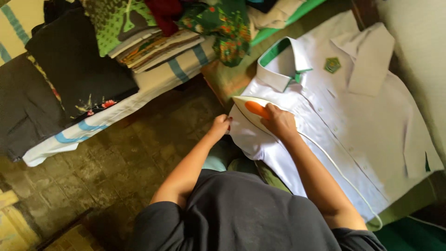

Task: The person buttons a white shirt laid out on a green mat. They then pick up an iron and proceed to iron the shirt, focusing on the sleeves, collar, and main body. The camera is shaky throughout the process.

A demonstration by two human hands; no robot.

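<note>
Head view shows us the white iron point(253, 111) resting on the white shirt's point(353, 121) shoulder, our right hand point(278, 122) closed around its orange handle — our left hand point(219, 125) pinches the shirt's edge, folded clothes point(153, 44) stacked well apart.

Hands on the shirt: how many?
2. The right hand grips the iron on the white shirt; the left hand pinches the shirt's edge beside it. None hidden.

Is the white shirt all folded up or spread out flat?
Spread out flat. The white button-up shirt with green collar lining lies open, front up, one sleeve laid across its chest. The right hand holds a white-and-orange iron on it.
</note>
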